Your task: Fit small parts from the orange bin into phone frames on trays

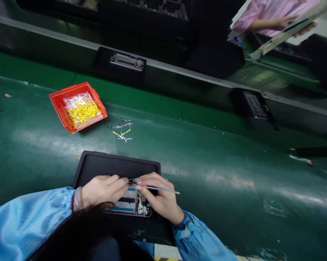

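Note:
An opened phone (143, 209), with bare inner parts and blue strips, lies in a black tray (111, 165) at the front of the bench. My right hand (163, 199) is closed around slim metal tweezers (166, 189), their back end pointing right. Over the phone's upper edge, my left hand (106, 190) has its fingers pinched together close to the tweezers' tip. A small dark and clear piece (134, 181) shows between the two hands; which fingers hold it is hard to tell. My left hand and hair cover the phone's left part.
A red bin (57, 105) holds a clear bag and many yellow strips (83, 112). Several small silvery strips (122, 125) lie beside it on the green bench (207, 156). Beyond, two black trays carry phone frames (127, 61). Another person's arm (269, 24) is at upper right.

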The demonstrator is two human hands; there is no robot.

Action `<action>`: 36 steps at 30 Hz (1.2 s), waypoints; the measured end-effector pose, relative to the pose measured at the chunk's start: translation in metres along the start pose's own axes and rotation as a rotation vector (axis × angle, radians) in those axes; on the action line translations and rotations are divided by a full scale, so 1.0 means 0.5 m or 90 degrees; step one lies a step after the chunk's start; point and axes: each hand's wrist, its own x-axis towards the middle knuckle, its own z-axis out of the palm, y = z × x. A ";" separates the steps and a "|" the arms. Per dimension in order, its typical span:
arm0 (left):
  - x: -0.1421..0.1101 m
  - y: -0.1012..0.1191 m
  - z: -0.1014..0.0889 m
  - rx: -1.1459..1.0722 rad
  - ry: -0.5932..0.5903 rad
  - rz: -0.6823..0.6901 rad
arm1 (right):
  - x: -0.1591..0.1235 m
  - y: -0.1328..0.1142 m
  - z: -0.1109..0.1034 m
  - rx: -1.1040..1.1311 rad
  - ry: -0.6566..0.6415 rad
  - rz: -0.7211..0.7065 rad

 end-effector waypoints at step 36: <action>-0.005 0.012 0.000 0.009 -0.041 -0.049 | -0.005 -0.029 -0.003 -0.138 -0.097 -0.061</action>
